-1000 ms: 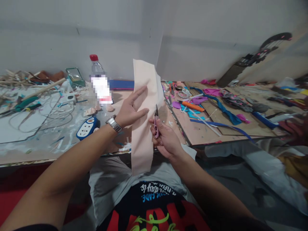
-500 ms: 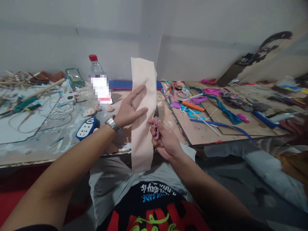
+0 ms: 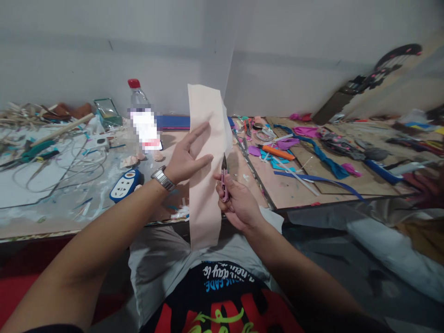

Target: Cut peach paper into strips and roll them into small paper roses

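My left hand (image 3: 185,159), with a metal watch at the wrist, holds a long pale peach sheet (image 3: 204,208) upright. Its thumb and a finger lie across the front face; the other fingers are hidden behind it. Small pink-handled scissors (image 3: 224,181) are gripped in my right hand (image 3: 241,201), blades pointing up at the sheet's right edge. Above the blades, a thin pale flap (image 3: 228,132) stands off that edge. The lower end of the sheet hangs over my lap.
On the cluttered table are a phone (image 3: 145,129), a red-capped bottle (image 3: 137,95) and a blue-and-white power strip (image 3: 125,185). Rightward lie an orange cutter (image 3: 277,152), coloured scraps (image 3: 286,143) and a blue strip (image 3: 319,179). Green-handled pliers (image 3: 36,150) rest at left.
The pale flap along the sheet's right edge now bulges farther out to the right. The scissors have turned slightly at that edge. My left hand has hardly moved.
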Tool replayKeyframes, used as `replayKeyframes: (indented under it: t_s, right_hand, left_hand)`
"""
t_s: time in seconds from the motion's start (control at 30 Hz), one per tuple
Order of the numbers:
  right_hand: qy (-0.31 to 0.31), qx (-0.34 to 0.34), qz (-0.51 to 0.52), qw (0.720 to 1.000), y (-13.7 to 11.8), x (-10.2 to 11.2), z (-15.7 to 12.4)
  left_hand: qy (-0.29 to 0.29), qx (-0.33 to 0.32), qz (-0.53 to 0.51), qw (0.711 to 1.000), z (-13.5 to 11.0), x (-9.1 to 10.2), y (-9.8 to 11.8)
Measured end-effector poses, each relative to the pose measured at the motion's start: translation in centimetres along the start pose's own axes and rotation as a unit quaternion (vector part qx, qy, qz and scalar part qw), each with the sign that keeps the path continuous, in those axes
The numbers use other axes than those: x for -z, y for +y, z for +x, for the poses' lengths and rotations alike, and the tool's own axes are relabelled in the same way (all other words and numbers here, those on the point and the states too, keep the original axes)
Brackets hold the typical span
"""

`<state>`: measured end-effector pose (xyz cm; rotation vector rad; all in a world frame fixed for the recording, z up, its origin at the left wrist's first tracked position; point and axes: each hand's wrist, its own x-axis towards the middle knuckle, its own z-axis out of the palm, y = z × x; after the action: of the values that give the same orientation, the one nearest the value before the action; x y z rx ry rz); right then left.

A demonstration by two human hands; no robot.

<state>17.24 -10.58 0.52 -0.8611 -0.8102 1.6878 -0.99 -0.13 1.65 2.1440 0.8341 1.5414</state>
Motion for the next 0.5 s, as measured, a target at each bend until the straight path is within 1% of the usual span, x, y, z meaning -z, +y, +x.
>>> replayKeyframes:
  t_s: [0.13, 0.3, 0.5]
  right_hand:
    - [0.001, 0.005, 0.008, 1.000, -0.10, -0.01, 0.00]
    - [-0.002, -0.001, 0.010, 1.000, -0.43, -0.02, 0.01]
    - [-0.004, 0.008, 0.008, 1.000, -0.42, -0.01, 0.00]
  left_hand:
    - [-0.002, -0.004, -0.001, 1.000, 0.02, 0.04, 0.15]
    - [-0.019, -0.004, 0.008, 1.000, 0.07, 0.20, 0.42]
    - [-0.022, -0.008, 0.005, 1.000, 0.03, 0.19, 0.26]
